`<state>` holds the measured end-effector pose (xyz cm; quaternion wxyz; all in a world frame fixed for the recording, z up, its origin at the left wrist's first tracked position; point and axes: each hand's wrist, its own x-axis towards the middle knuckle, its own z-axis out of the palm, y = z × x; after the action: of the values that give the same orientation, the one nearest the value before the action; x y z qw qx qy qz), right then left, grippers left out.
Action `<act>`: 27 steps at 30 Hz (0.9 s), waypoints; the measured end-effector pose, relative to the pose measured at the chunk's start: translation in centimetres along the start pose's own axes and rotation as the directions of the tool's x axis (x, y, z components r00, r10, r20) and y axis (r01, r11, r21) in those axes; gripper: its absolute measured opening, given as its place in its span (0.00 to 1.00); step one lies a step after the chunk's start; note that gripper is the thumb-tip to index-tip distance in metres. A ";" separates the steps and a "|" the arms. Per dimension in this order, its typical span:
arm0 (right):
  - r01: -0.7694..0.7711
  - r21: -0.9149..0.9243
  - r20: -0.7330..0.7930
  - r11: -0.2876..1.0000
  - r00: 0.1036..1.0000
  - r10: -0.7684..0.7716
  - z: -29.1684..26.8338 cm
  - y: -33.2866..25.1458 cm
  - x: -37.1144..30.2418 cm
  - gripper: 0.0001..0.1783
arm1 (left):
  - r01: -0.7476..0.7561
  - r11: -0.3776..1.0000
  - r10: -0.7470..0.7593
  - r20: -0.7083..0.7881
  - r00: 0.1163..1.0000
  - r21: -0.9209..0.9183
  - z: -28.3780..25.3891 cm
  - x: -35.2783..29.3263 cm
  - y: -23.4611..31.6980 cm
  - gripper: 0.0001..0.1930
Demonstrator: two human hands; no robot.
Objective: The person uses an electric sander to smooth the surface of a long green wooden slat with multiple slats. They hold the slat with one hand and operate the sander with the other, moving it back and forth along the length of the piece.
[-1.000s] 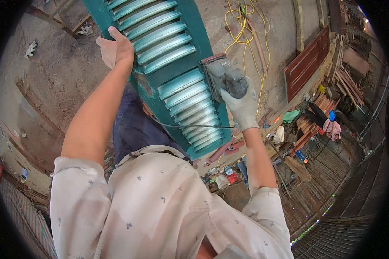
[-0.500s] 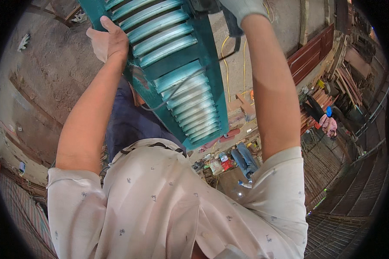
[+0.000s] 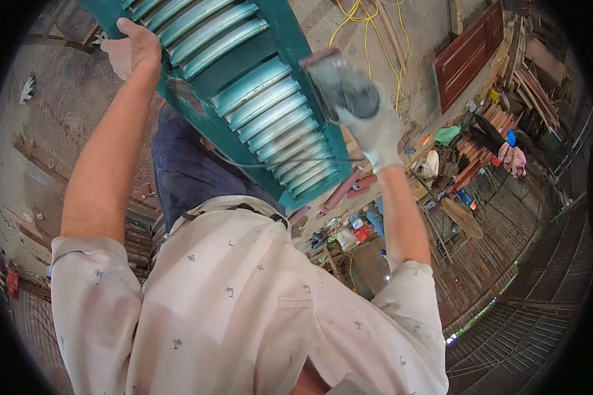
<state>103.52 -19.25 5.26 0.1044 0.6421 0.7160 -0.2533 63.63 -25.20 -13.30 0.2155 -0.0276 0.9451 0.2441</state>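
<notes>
A green louvered shutter panel (image 3: 250,36) lies slanting in front of me, its slats rubbed pale in places. My left hand (image 3: 137,49) grips its left edge, thumb against the frame and fingertips partly hidden. A pale glove covers my right hand (image 3: 372,122), which is closed round a dark power sander (image 3: 339,85), blurred by motion. The sander is at the right frame edge of the shutter, beside the lower slats; whether it touches is unclear. A dark cord (image 3: 290,162) crosses over the lower slats toward my right wrist.
Yellow cable (image 3: 352,16) lies on the ground beyond the sander. A red-brown wooden panel (image 3: 468,56) leans at the far right, near stacked timber (image 3: 537,95). Pink cloth (image 3: 512,160), a round board (image 3: 461,218) and rolled reddish material (image 3: 339,194) lie around on the right.
My right hand has brought the sander down and nearer from the top edge to beside the lower slats. The view has shifted, and the shutter and left hand appear farther left and higher.
</notes>
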 end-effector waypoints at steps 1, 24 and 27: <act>-0.064 -0.094 0.029 0.993 0.997 0.067 0.2 1.4 -1.6 0.46 | -0.004 1.000 0.004 -0.007 1.000 0.002 0.0 0.0 -0.1 0.44; 0.023 -0.157 -0.060 0.987 0.998 -0.033 1.9 -3.7 1.1 0.47 | -0.022 0.998 0.024 0.040 0.999 -0.065 -1.4 -2.9 2.0 0.40; -0.107 -0.239 -0.010 0.965 0.994 0.108 1.8 1.2 -2.9 0.46 | -0.008 0.996 0.011 0.040 0.999 -0.083 -1.5 -3.7 2.2 0.39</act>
<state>104.86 -22.59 4.85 0.1956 0.6624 0.7052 -0.1602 66.03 -24.18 -9.55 0.2319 -0.0273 0.9297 0.2848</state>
